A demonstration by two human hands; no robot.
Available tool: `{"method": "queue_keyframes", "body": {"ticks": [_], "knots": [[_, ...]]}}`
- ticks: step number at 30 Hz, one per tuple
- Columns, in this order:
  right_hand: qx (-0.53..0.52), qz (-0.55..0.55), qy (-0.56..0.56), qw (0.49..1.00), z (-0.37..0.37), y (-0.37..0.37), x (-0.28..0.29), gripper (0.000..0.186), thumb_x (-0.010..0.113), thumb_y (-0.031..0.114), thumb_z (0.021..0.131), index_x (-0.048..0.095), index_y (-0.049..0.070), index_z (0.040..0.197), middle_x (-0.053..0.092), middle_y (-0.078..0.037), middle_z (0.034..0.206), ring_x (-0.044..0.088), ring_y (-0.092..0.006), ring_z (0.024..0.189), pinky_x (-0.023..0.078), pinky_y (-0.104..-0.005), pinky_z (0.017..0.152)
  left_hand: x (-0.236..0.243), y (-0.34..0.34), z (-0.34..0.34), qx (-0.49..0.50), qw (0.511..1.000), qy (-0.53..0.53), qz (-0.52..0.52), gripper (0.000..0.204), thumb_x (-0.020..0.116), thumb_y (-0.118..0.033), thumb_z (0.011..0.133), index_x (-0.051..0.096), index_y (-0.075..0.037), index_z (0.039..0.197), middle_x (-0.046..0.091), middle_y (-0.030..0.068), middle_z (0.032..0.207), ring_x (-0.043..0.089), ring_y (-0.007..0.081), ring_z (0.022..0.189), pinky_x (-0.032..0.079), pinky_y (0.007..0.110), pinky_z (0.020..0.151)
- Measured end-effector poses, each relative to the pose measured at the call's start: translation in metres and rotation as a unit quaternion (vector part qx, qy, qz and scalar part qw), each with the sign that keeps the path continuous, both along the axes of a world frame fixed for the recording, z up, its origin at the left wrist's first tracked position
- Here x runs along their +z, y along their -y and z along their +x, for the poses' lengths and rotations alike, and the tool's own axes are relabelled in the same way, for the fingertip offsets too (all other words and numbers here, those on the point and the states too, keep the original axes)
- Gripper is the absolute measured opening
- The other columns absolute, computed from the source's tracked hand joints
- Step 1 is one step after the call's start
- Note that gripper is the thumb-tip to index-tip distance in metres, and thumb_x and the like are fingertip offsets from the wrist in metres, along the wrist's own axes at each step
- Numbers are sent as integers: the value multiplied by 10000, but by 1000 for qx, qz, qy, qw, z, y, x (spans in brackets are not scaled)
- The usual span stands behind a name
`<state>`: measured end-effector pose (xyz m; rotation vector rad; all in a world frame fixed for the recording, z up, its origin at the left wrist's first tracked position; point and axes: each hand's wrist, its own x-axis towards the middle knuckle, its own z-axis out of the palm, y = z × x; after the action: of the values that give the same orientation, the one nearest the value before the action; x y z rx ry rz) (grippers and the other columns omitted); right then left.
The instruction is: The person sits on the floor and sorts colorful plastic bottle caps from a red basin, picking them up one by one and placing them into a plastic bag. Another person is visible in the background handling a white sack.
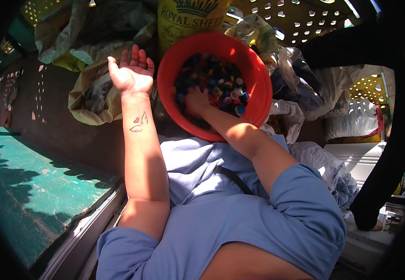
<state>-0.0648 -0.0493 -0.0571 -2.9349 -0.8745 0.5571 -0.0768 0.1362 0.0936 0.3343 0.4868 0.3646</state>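
A round red basin (264,88) sits in front of my lap, tilted toward me, with many small bottle caps (233,95) in blue, white, green, red and black inside. My right hand (196,101) is down among the caps at the basin's near left side. Its fingers are partly buried and blurred, so what they hold, if anything, does not show. Left of the basin, my left hand (134,77) is raised palm up in bright sunlight, fingers spread and slightly curled, holding nothing. It hangs above an open beige sack (83,105).
Behind the basin stands a yellow printed sack (191,28). Crumpled plastic bags (296,79) crowd the right side, and more bags (97,37) lie at far left. A green surface (39,196) is at lower left. Another person's black sleeve (382,182) and hand come in at right.
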Motion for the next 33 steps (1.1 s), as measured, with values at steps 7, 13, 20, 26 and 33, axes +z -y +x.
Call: {"method": "queue_keyframes", "body": {"ticks": [7, 13, 20, 26, 33], "knots": [[-81, 163, -53, 982, 38, 53, 33, 357, 749, 368, 599, 722, 216, 921, 522, -122, 1133, 463, -348, 1128, 413, -539, 920, -5, -8, -2, -3, 1000, 8, -3, 671, 417, -575, 890, 293, -130, 1377, 554, 56, 1125, 526, 197, 957, 411, 368, 820], [-233, 221, 62, 945, 132, 156, 118, 408, 771, 332, 643, 717, 64, 945, 700, -117, 881, 669, -222, 819, 516, -337, 768, -4, -11, -2, 2, 1000, 12, -11, 695, 420, -573, 890, 257, -146, 1413, 550, 57, 1130, 529, 201, 950, 413, 371, 819], [-331, 230, 268, 875, 192, 196, 142, 552, 764, 443, 636, 687, 114, 1073, 668, -156, 1042, 642, -250, 981, 485, -371, 881, -7, -9, -3, -2, 1000, 10, -6, 716, 384, -599, 890, 239, -142, 1422, 558, 70, 1112, 523, 214, 940, 403, 384, 825], [23, 92, 33, 995, 72, 95, 78, 293, 693, 352, 718, 724, 189, 960, 558, -84, 1051, 524, -298, 1055, 431, -438, 898, -1, -7, -2, 16, 1000, 4, -8, 623, 357, -576, 912, 326, -123, 1339, 564, 88, 1098, 533, 248, 954, 409, 420, 834], [170, 13, 9, 985, 29, 26, 23, 253, 675, 317, 690, 723, 201, 909, 549, -77, 1057, 480, -284, 1070, 397, -476, 867, 2, -6, -3, 13, 1000, 5, -4, 626, 360, -572, 913, 319, -121, 1345, 561, 89, 1100, 531, 247, 957, 411, 417, 832]]}}
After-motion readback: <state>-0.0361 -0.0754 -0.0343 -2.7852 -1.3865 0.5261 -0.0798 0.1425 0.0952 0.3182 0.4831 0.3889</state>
